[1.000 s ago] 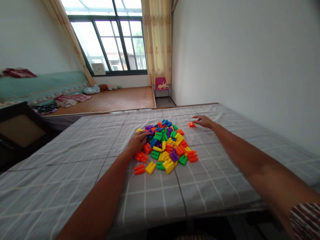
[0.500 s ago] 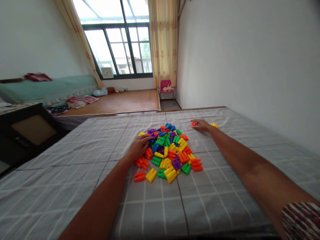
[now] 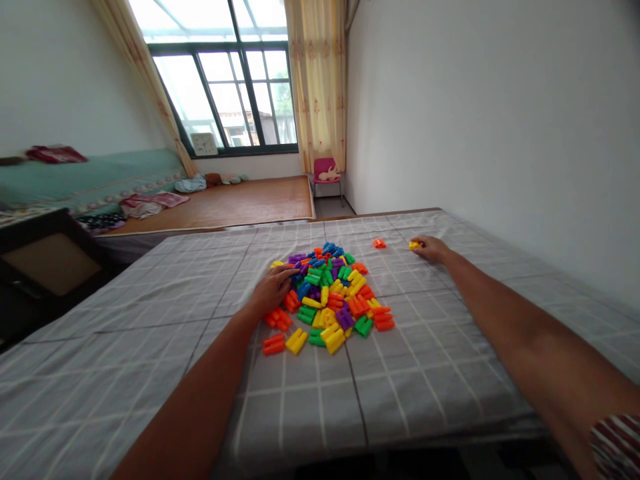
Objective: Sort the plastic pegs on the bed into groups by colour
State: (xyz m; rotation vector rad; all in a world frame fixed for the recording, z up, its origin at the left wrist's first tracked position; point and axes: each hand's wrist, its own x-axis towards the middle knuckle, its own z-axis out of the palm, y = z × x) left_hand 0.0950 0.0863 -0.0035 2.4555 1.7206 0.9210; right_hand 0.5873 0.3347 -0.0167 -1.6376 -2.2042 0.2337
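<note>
A heap of bullet-shaped plastic building blocks (image 3: 327, 293) in orange, yellow, green, blue and purple lies in the middle of the cloth. On the heap's left side rests my left hand (image 3: 273, 289), its fingers stretched over the blocks and gripping none that I can see. Farther to the right, my right hand (image 3: 431, 249) has its fingers closed on a yellow building block (image 3: 415, 245), low at the cloth. An orange building block (image 3: 379, 244) lies by itself between the heap and my right hand.
A grey checked cloth (image 3: 440, 373) covers the table. Beyond its far edge stands a low bed with a brown mat (image 3: 250, 200). A pink chair (image 3: 325, 168) is by the curtain, a white wall (image 3: 475, 120) runs along the right, and a dark cabinet (image 3: 45, 267) stands at left.
My right hand has let go of the orange block and moved right to the yellow one, which it now grips. My left hand stays at the heap. The camera view has shifted slightly.
</note>
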